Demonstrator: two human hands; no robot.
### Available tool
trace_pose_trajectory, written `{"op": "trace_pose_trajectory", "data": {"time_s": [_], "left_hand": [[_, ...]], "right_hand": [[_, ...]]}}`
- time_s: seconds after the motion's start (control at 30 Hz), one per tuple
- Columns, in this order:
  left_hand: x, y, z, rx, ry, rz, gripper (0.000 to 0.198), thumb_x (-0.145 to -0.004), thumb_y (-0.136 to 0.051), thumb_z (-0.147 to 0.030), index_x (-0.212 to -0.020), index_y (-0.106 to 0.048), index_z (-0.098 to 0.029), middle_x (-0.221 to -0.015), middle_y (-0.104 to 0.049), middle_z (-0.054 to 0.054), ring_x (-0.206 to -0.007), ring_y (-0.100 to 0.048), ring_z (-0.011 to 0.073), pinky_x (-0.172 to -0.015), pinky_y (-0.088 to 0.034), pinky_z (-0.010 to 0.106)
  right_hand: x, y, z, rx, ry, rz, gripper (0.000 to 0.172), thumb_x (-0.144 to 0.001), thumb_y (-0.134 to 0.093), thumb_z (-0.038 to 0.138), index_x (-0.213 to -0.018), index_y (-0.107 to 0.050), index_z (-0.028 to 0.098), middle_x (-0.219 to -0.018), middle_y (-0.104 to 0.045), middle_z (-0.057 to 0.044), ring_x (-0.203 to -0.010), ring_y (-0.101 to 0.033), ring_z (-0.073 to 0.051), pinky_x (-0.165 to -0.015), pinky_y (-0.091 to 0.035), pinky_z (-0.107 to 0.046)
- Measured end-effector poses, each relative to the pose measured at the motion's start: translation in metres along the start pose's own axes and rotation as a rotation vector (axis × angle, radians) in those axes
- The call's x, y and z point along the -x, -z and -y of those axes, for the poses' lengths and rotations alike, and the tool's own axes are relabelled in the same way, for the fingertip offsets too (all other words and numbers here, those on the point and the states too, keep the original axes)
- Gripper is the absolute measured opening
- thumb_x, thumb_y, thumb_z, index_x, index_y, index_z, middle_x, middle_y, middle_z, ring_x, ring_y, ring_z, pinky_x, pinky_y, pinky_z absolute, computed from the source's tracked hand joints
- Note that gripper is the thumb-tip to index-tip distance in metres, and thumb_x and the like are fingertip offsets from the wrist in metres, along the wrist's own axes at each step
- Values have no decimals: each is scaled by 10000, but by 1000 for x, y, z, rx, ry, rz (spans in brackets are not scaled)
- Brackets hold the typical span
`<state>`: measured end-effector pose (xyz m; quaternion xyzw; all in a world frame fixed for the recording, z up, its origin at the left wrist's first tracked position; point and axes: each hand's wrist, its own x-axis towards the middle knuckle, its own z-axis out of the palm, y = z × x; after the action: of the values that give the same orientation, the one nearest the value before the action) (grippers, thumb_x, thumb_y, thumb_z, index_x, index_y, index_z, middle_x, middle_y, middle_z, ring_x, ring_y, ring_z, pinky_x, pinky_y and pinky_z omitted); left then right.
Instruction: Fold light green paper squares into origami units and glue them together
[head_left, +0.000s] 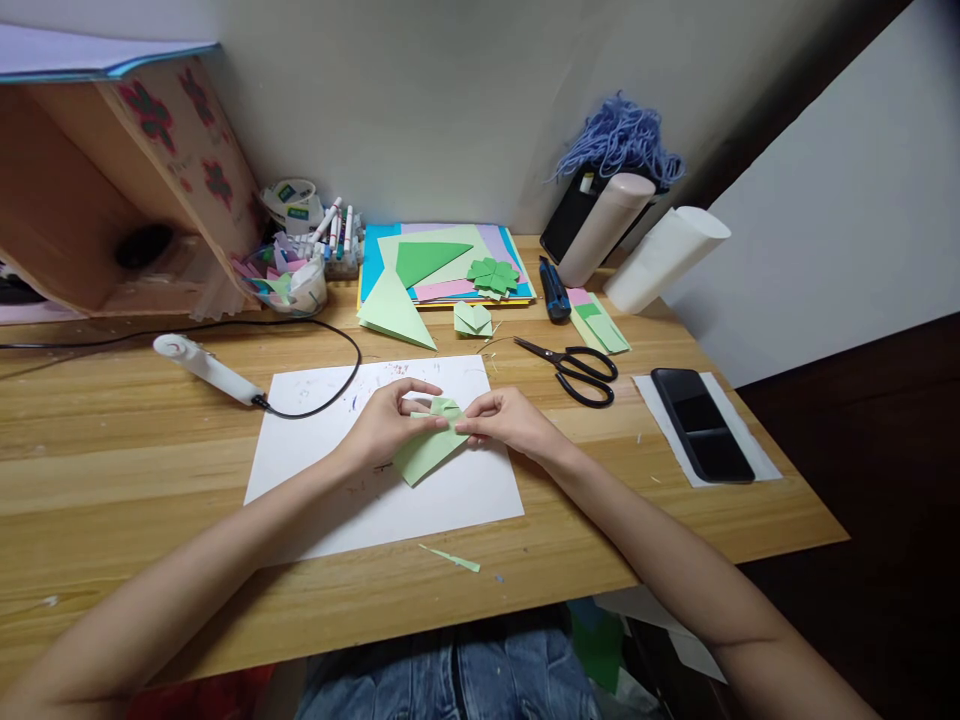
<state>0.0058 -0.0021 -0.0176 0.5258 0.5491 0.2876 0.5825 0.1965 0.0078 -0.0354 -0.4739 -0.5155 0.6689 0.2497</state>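
Observation:
A light green folded paper (429,458) is held between both hands above a white sheet (315,510). My left hand (390,422) pinches its left and upper part between thumb and fingers. On the other side, my right hand (501,420) grips the right edge with thumb and forefinger. Small folds show at the paper's top, partly covered by fingers. Behind the hands sits a folded paper heart (472,320) in the same light green. Black-handled scissors (574,370) lie to the right of the white sheet. A thin green paper scrap (450,558) rests near the table's front edge.
Coloured papers (371,270) are stacked at the back, bearing a green paper clover (493,276). A blue utility knife (554,290), a phone (701,425) and paper rolls (667,260) stand or lie rightward. Leftward are a corded white tool (206,368), a scrap tub (304,290) and a cardboard box (180,180).

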Motion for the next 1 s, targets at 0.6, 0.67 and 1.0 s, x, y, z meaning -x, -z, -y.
{"op": "trace_pose_trajectory", "data": {"time_s": [0.6, 0.67, 1.0], "left_hand": [[-1, 2, -1, -84, -116, 48, 505, -573, -699, -282, -1040, -547, -163, -604, -560, -30, -557, -529, 105, -522, -362, 197], [-1, 2, 0, -86, -128, 45, 509, -578, -692, -287, -1049, -544, -161, -618, -568, -23, -574, -533, 112, -531, -363, 202], [2, -1, -2, -140, -163, 42, 478, -616, -655, -299, -1062, -540, -173, -706, -583, -9, -619, -527, 118, -578, -388, 217]], "right_hand": [[-1, -6, 3, 131, 264, -53, 231, -700, -618, 366, -720, -622, 136, -661, -588, -12, -578, -500, -96, -560, -394, -230], [-1, -8, 2, 147, 309, -90, 206, -704, -616, 342, -697, -611, 136, -665, -586, -14, -599, -504, -104, -577, -393, -232], [-3, -17, 0, 127, 414, -124, 168, -755, -539, 245, -621, -482, 162, -599, -439, 38, -571, -409, -88, -556, -330, -218]]}}
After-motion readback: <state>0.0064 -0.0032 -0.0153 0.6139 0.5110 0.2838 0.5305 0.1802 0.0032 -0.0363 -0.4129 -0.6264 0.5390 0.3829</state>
